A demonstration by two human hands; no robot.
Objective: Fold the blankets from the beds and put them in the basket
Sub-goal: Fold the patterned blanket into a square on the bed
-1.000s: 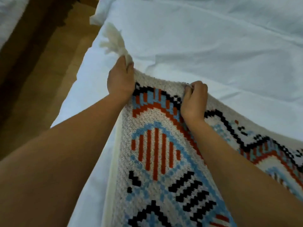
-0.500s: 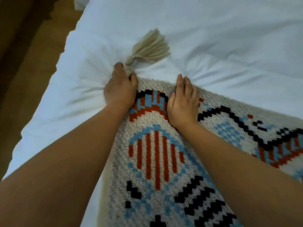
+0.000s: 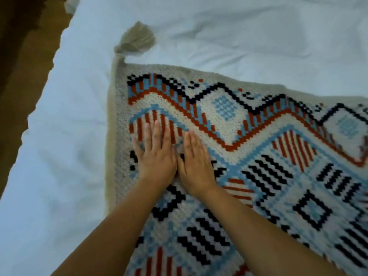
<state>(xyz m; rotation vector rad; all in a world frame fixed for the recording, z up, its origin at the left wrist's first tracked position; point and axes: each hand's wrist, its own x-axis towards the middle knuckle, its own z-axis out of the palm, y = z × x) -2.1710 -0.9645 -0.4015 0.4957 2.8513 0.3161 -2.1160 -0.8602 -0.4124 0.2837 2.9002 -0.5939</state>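
Your left hand (image 3: 154, 156) and right hand (image 3: 196, 166) lie flat-fingered on the blanket (image 3: 258, 156) — its length runs rightward, away from the bed's (image 3: 59, 136) left edge.

Blanket (image 3: 229, 126) cream, blue-rust-black geometric; sheet (image 3: 219, 26) white.

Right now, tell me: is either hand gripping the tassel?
No, the left hand and right hand lie flat on the blanket, away from the tassel.

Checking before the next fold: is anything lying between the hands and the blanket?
Nothing visible. The left hand and right hand lie flat, directly on the blanket, which is spread on the bed. No basket is in view.
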